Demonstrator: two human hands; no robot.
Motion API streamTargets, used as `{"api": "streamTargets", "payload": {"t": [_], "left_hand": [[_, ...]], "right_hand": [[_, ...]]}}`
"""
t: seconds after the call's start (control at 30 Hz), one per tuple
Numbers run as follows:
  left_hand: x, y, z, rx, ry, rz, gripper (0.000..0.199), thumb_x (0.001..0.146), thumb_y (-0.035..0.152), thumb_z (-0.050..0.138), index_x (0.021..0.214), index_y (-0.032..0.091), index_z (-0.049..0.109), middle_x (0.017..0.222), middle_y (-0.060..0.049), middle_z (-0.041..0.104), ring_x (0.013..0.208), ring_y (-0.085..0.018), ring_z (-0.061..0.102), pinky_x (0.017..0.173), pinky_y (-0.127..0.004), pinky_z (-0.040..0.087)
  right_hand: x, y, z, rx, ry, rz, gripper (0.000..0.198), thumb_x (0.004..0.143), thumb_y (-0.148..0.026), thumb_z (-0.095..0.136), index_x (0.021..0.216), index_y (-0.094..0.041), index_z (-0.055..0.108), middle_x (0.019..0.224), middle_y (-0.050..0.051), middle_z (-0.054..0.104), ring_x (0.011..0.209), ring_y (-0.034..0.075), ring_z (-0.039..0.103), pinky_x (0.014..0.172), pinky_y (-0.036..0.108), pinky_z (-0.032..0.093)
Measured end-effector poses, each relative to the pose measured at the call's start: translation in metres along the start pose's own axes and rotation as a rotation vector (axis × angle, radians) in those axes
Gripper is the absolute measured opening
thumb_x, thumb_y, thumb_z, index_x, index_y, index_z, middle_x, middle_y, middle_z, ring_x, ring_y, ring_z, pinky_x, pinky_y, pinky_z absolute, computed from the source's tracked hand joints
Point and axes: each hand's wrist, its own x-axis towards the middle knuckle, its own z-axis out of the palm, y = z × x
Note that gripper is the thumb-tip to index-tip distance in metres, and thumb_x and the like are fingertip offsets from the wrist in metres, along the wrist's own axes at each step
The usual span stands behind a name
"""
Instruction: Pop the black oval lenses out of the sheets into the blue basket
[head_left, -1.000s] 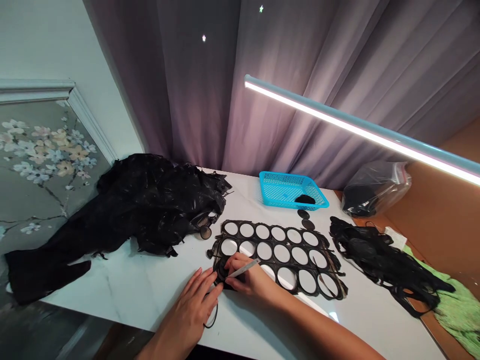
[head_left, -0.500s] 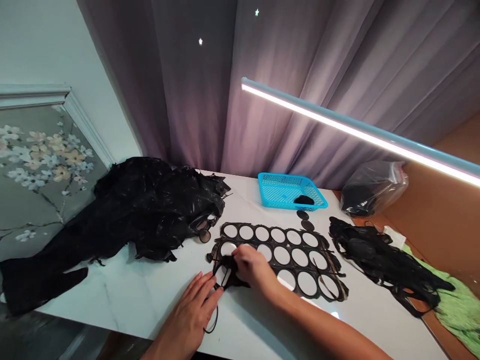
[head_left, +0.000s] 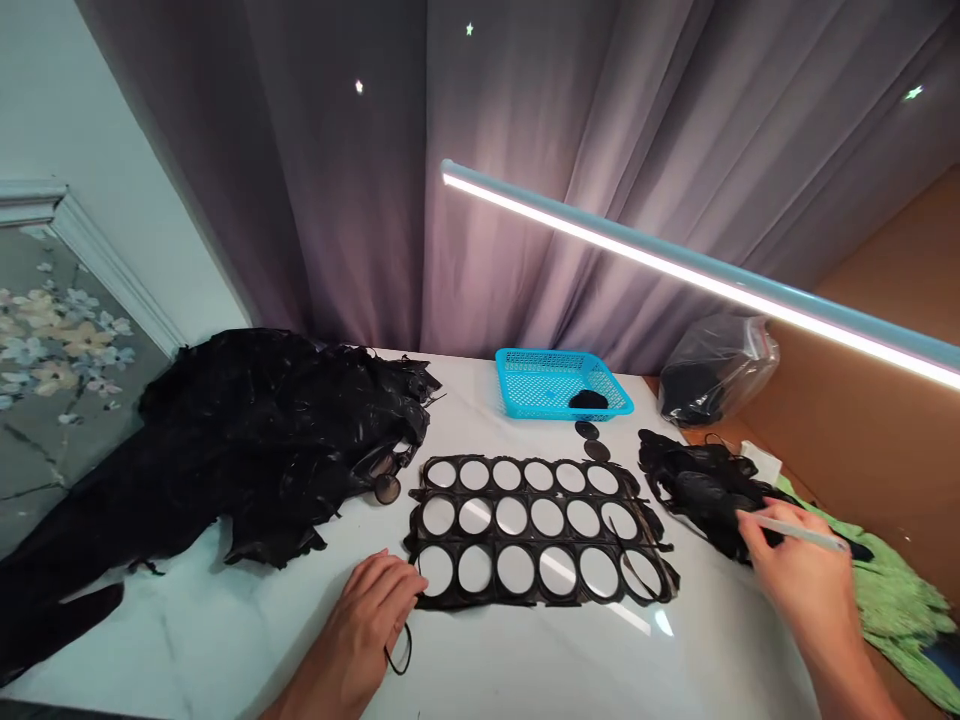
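A black sheet with rows of round holes [head_left: 495, 538] lies flat on the white table. My left hand [head_left: 379, 600] rests at its lower left corner, fingertips laid on the edge. A thin black loop [head_left: 400, 655] sticks out beside that hand's thumb. At the right, my right hand [head_left: 806, 570] is closed around a slender pale pen-like tool [head_left: 799, 532]. Its fingertips reach the pile of black scraps [head_left: 697, 490]; whether they also pinch a scrap I cannot tell. A thin dark strand crosses the right-hand holes of the sheet.
A large heap of black sheeting [head_left: 277, 450] covers the table's left side, a dark disc [head_left: 387, 489] at its edge. Behind the sheet are a blue basket [head_left: 517, 408] and two black discs [head_left: 597, 451]. A clear bag [head_left: 720, 370] and green cloth [head_left: 896, 605] lie right.
My right hand has moved from the sheet's left part to the scrap pile at the right. The black scrap bunched under it is off the sheet, uncovering the holes there. The view has shifted right.
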Motion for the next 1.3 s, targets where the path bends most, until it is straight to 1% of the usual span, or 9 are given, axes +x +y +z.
{"api": "streamTargets", "payload": {"t": [0.1,0.2,0.43,0.57,0.77,0.9,1.07,1.17,1.3], "left_hand": [[0.007,0.008,-0.005,-0.214,-0.069,-0.157,0.034,0.097,0.013,0.037,0.12,0.027,0.058,0.108,-0.005,0.064,0.103,-0.022,0.058,0.087,-0.036,0.054],[0.009,0.014,-0.007,-0.482,-0.108,-0.293,0.039,0.1,0.015,0.029,0.125,0.028,0.055,0.112,-0.006,0.06,0.106,-0.018,0.058,0.09,-0.031,0.054],[0.009,0.013,-0.009,-0.457,-0.149,-0.236,0.025,0.099,0.021,0.038,0.114,0.027,0.057,0.125,-0.007,0.056,0.122,-0.023,0.052,0.101,-0.034,0.045],[0.007,0.013,-0.009,-0.453,-0.178,-0.252,0.021,0.101,0.023,0.035,0.103,0.024,0.056,0.104,-0.006,0.061,0.099,-0.02,0.06,0.09,-0.03,0.05],[0.005,0.011,-0.01,-0.57,-0.124,-0.323,0.018,0.099,0.021,0.039,0.106,0.025,0.055,0.109,-0.007,0.061,0.102,-0.02,0.061,0.092,-0.028,0.049],[0.007,0.006,-0.007,-0.596,-0.102,-0.323,0.02,0.097,0.019,0.038,0.103,0.025,0.056,0.103,-0.005,0.062,0.096,-0.019,0.062,0.089,-0.028,0.051],[0.019,-0.001,-0.014,-0.332,-0.165,-0.343,0.019,0.096,0.022,0.039,0.093,0.025,0.057,0.083,-0.003,0.06,0.078,-0.021,0.058,0.071,-0.029,0.049],[0.037,0.003,-0.023,-0.322,-0.159,-0.361,0.02,0.096,0.025,0.039,0.093,0.025,0.059,0.078,-0.002,0.059,0.074,-0.022,0.055,0.073,-0.031,0.048],[0.08,0.028,-0.026,-0.738,-0.111,-0.417,0.028,0.101,0.038,0.04,0.118,0.027,0.059,0.111,-0.006,0.062,0.107,-0.024,0.056,0.094,-0.034,0.044]], "right_hand": [[-0.016,-0.022,0.004,0.162,-0.025,-0.068,0.042,0.08,-0.061,0.047,0.066,-0.023,0.06,0.095,0.018,0.066,0.09,0.033,0.061,0.075,0.045,0.047],[-0.042,-0.091,0.016,0.514,-0.402,-0.048,0.034,0.087,-0.052,0.051,0.086,-0.021,0.065,0.099,0.01,0.069,0.08,0.025,0.063,0.067,0.035,0.05],[-0.094,-0.241,0.057,0.902,-0.994,-0.964,0.004,0.086,-0.022,0.06,0.083,-0.021,0.063,0.117,0.009,0.064,0.114,0.023,0.055,0.096,0.037,0.045],[-0.102,-0.264,0.071,0.833,-1.025,-1.11,0.005,0.083,-0.019,0.059,0.079,-0.019,0.061,0.088,0.005,0.064,0.088,0.018,0.058,0.085,0.032,0.046],[-0.087,-0.227,0.04,0.976,-1.418,-0.871,0.011,0.082,-0.03,0.065,0.079,-0.02,0.063,0.079,0.0,0.06,0.078,0.016,0.055,0.077,0.028,0.045],[-0.084,-0.185,0.025,1.068,-1.606,-0.461,0.019,0.079,-0.035,0.071,0.076,-0.019,0.062,0.079,0.001,0.058,0.077,0.016,0.054,0.069,0.027,0.041],[-0.075,-0.154,0.023,1.488,-1.403,0.097,0.033,0.076,-0.039,0.077,0.069,-0.017,0.052,0.078,0.001,0.054,0.081,0.018,0.058,0.073,0.03,0.041],[-0.068,-0.16,0.015,1.563,-1.268,0.209,0.03,0.079,-0.034,0.075,0.071,-0.017,0.053,0.078,0.0,0.054,0.077,0.016,0.059,0.071,0.029,0.041],[-0.063,-0.183,0.006,1.553,-1.298,0.263,0.022,0.083,-0.03,0.073,0.077,-0.015,0.058,0.082,0.004,0.061,0.077,0.017,0.064,0.067,0.027,0.043]]}}
